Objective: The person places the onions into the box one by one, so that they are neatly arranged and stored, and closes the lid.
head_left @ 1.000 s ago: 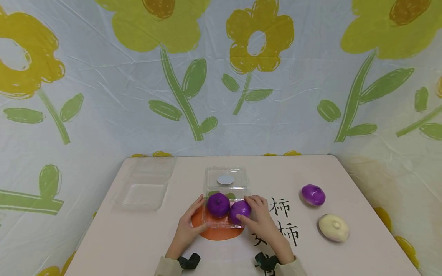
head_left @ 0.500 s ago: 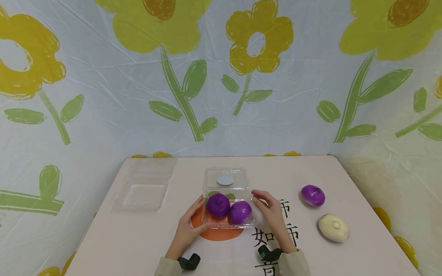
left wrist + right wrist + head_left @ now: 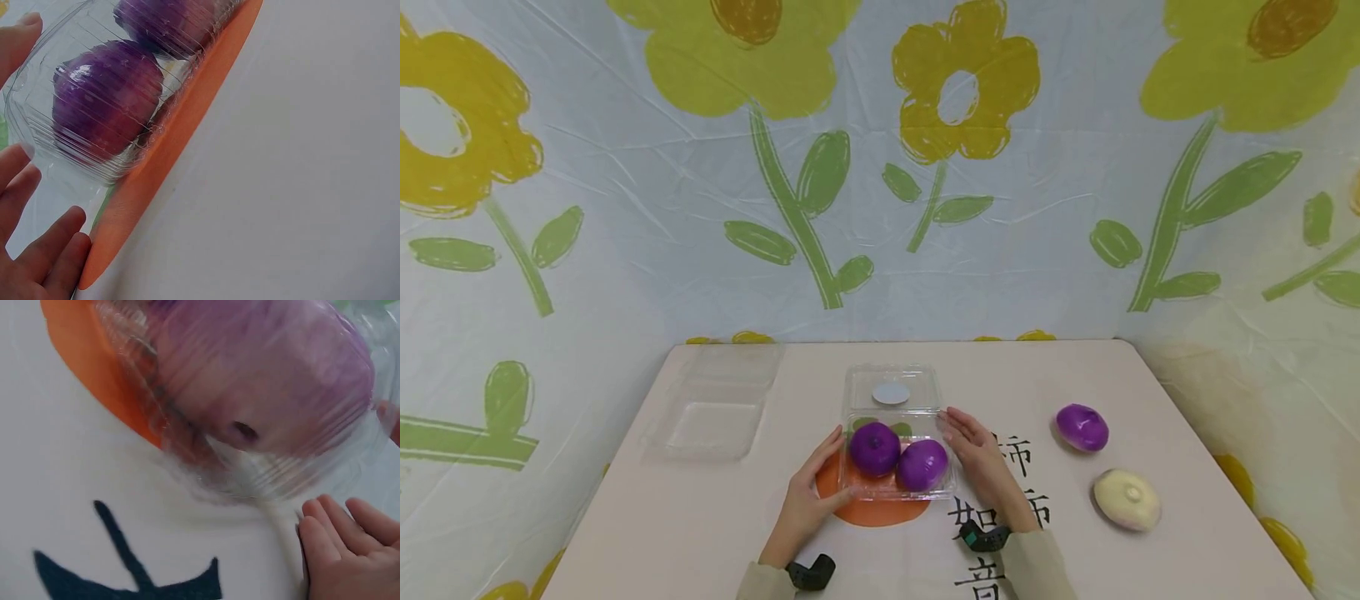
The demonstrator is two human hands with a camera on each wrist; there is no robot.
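Note:
A clear plastic clamshell box [image 3: 897, 497] stands open on an orange printed fruit, its lid [image 3: 925, 379] tipped back with a white oval label [image 3: 891, 393]. Two glossy purple, onion-like vegetables [image 3: 875, 449] lie side by side inside; their exact kind is unclear. My left hand [image 3: 805, 500] rests at the box's left side, thumb by the near left corner and fingers along the wall. In the left wrist view, its other fingers [image 3: 50, 256] are spread and fairly straight. My right hand [image 3: 985, 458] touches or nearly touches the box's right rim, fingers loosely extended, holding nothing.
Off to the right lie another purple vegetable [image 3: 1082, 427] and a cream-coloured round one [image 3: 1126, 499] with a small nub. A second clear clamshell box [image 3: 711, 429], also open, stands at the left. Black characters [image 3: 981, 575] are printed on the tabletop, and a flowered cloth [image 3: 1045, 283] hangs behind it.
My right hand has let go of the right-hand vegetable in the box, drawn back to the right, and now comes in against the box's right rim. The left hand has stayed put.

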